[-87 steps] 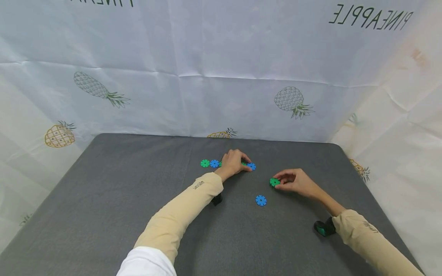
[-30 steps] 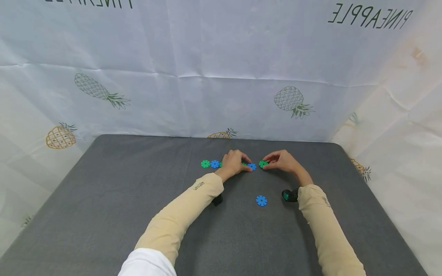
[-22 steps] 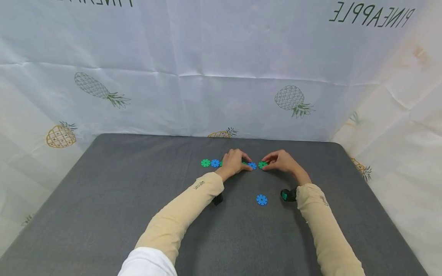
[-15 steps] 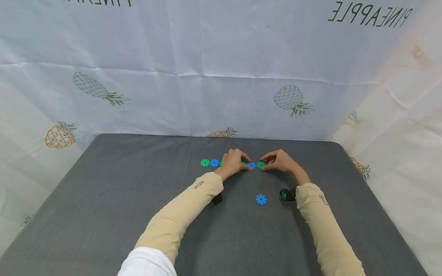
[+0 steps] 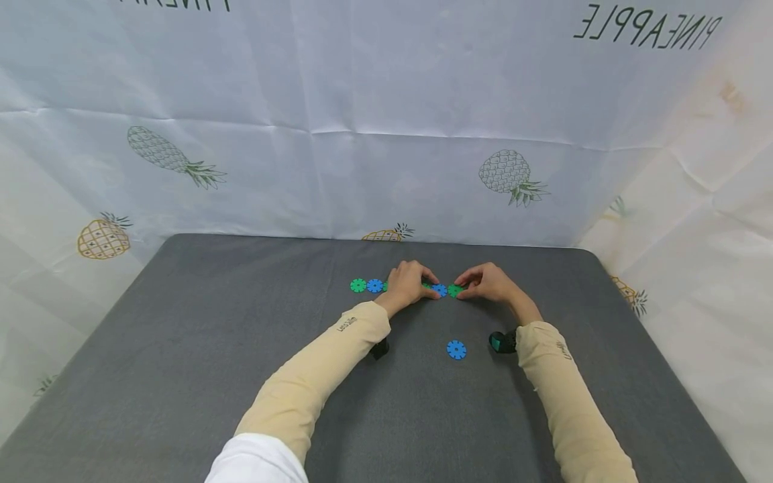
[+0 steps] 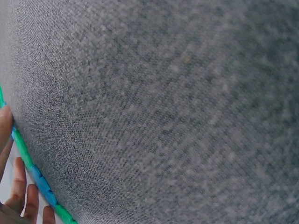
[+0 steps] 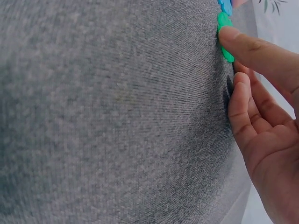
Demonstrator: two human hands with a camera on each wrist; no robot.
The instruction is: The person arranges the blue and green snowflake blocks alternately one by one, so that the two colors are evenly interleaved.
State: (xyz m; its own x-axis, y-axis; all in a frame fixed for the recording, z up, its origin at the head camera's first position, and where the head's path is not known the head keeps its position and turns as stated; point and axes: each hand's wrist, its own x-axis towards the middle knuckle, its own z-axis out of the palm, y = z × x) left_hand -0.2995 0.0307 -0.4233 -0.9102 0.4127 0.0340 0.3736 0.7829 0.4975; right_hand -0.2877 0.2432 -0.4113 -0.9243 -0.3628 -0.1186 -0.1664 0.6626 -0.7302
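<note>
A row of notched plastic discs, green and blue by turns, runs across the back of the table, with a green disc (image 5: 358,286) and a blue disc (image 5: 375,286) at its left. My left hand (image 5: 406,284) lies over the middle of the row and hides part of it. Its thumb and finger pinch the blue disc (image 5: 439,290) near the right end. My right hand (image 5: 492,282) pinches a green disc (image 7: 225,46) between thumb and fingertips, edge to edge with that blue disc. The left wrist view shows the row (image 6: 44,186) edge-on beside the fingers.
One loose blue disc (image 5: 456,349) lies on the grey table (image 5: 199,349), nearer than the row. Black wrist cameras (image 5: 503,341) hang under the sleeves. A white curtain (image 5: 386,181) with printed pineapples rises behind the table's back edge.
My right hand has carried the green disc left and away from me to the row's right end, then closed the small gap to the blue disc. The left hand has stayed in place.
</note>
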